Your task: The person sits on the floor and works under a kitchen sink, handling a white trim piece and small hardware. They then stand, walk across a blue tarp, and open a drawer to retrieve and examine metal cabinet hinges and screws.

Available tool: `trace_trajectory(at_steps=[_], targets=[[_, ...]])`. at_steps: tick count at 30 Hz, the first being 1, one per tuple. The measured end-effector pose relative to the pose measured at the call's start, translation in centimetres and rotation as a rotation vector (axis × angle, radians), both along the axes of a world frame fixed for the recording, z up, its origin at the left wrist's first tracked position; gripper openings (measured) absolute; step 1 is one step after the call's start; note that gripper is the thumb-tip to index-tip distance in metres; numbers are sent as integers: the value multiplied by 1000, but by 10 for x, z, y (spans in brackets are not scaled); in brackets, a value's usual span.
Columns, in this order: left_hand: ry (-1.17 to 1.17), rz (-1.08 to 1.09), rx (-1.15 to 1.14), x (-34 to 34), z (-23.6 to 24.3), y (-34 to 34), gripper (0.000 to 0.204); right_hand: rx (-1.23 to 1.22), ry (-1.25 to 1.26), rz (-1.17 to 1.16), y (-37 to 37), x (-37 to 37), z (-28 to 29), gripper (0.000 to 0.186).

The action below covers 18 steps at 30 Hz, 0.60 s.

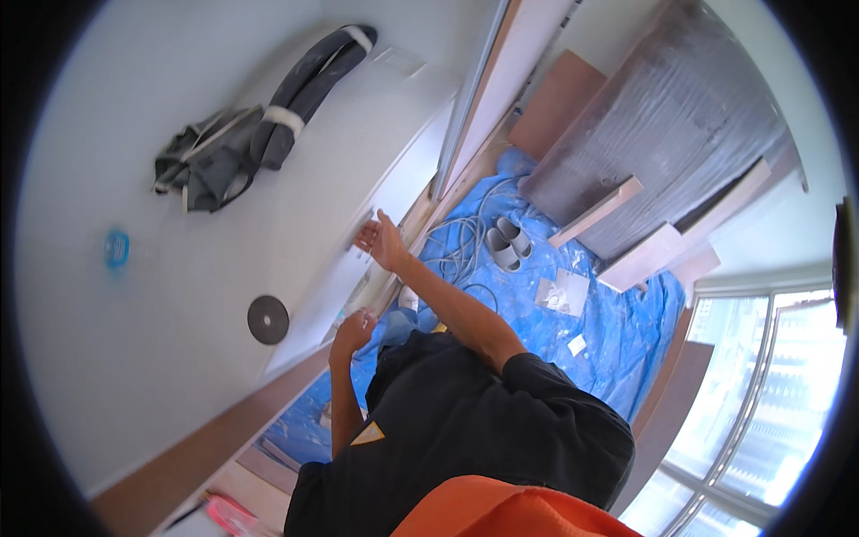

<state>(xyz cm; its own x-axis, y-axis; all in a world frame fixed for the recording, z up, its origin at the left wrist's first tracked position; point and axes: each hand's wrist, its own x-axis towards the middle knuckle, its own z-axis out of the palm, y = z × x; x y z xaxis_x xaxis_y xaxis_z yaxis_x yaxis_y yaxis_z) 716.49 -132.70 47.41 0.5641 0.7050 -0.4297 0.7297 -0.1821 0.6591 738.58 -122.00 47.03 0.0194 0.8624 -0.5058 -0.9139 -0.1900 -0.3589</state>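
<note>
My right hand (384, 242) reaches to the front edge of a white surface (161, 340). Its fingers are apart, with the fingertips beside a small metal fitting (361, 234) on the white front face; whether they touch it I cannot tell. Lower down and to the left, my left hand (354, 331) is closed near the same front face. What its fingers hold, if anything, is too small to make out. On the white surface lie a black disc (267, 320) with a centre hole, a dark grey bag (211, 161), and a bundle of thick black tubes (309, 89) bound with pale bands.
Blue sheeting (617, 358) covers the floor, with grey slippers (508, 243), coiled cable (458, 246) and a white sheet (564, 292) on it. A large wrapped panel (671, 134) leans at the far right, boards around it. Windows (734, 385) stand at the right. A blue object (116, 249) sits left.
</note>
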Motion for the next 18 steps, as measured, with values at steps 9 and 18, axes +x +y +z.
trace_trajectory(at_steps=[9, 18], targets=[[-133, 215, 81, 17, 62, -87, 36, 216, 109, 93, -21, 13, -12, 42], [-215, 596, 321, 41, 158, -106, 20, -44, -3, 13, -42, 20, 4, 38]])
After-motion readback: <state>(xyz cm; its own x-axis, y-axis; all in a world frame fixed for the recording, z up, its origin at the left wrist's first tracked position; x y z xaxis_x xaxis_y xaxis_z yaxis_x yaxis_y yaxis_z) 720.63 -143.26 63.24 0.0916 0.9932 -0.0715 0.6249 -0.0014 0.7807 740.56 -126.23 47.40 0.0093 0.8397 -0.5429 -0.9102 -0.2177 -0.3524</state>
